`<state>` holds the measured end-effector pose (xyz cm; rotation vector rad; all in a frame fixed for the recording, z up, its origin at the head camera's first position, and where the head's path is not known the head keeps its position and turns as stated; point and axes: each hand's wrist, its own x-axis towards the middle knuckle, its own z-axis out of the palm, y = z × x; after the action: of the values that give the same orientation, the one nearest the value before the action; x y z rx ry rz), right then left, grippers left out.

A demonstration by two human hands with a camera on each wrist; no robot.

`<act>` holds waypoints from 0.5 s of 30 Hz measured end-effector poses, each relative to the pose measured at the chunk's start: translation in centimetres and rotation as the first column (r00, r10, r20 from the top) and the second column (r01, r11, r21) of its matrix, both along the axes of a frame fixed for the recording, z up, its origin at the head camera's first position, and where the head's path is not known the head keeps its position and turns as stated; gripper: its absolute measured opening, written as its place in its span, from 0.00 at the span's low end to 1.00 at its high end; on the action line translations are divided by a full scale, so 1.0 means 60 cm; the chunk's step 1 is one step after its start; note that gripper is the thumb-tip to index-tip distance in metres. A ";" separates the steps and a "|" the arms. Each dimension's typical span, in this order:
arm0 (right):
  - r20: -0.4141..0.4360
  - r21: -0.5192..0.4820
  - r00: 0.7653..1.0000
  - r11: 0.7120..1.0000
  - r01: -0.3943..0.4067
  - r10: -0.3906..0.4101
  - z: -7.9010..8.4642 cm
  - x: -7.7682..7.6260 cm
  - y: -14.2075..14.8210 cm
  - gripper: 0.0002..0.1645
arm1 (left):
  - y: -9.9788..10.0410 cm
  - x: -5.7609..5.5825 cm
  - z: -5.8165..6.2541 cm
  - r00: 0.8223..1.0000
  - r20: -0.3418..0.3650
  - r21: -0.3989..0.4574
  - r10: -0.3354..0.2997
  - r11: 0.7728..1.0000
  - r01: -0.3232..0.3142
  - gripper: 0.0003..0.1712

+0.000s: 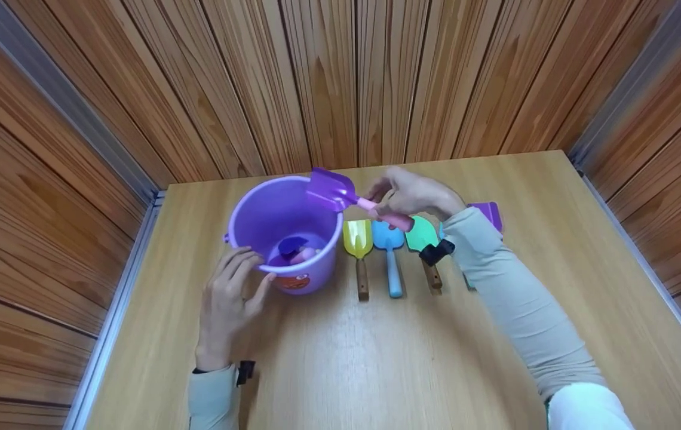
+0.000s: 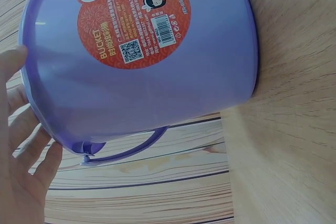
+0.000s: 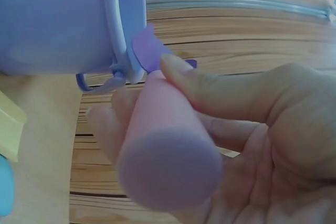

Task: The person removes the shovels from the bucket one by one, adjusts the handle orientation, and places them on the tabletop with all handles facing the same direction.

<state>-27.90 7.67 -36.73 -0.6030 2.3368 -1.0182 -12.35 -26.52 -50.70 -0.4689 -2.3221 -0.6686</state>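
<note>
My right hand (image 1: 412, 192) grips the pink handle of a toy shovel (image 1: 331, 190), whose purple blade overlaps the right rim of a purple bucket (image 1: 322, 266) in the head view. Seen from the right wrist, the handle's round butt (image 3: 170, 169) faces the camera, with the thumb on top. At the bucket's near left rim rests my left hand (image 1: 227, 298), fingers over the edge and thumb on the outer wall. Inside the bucket lies a dark purple and pink toy (image 1: 301, 254), partly hidden by the wall. An orange-red label (image 2: 134, 22) marks the bucket's side.
Right of the bucket, a yellow shovel (image 1: 358, 239), a blue shovel (image 1: 393, 263) and a green shovel (image 1: 422, 233) lie in a row. More toys, including a purple blade (image 1: 488, 214), are partly covered by the right forearm. Wooden walls (image 1: 328, 83) enclose the table (image 1: 388, 370).
</note>
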 end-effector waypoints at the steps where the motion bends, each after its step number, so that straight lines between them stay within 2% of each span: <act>1: 0.011 -0.006 1.000 1.000 0.008 -0.008 -0.003 -0.001 0.006 0.18 | 0.000 0.000 0.000 1.000 0.001 0.001 0.000 1.000 0.000 0.21; 6: 0.041 -0.054 0.998 0.997 0.059 -0.057 -0.018 -0.006 0.035 0.22 | 0.001 0.001 -0.001 1.000 0.000 0.010 -0.001 1.000 0.001 0.21; 12: 0.176 -0.184 0.979 0.973 0.136 -0.103 -0.045 -0.014 0.069 0.21 | 0.002 0.003 0.000 1.000 0.005 0.020 0.009 1.000 -0.009 0.21; 15: 0.224 -0.208 0.966 0.963 0.173 -0.126 -0.057 -0.017 0.087 0.20 | 0.002 0.002 0.001 1.000 0.010 0.020 0.009 1.000 -0.009 0.22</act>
<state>-28.90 12.87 -40.12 -0.3831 2.1228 -1.3618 -12.21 -26.37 -50.64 -0.4462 -2.3232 -0.6909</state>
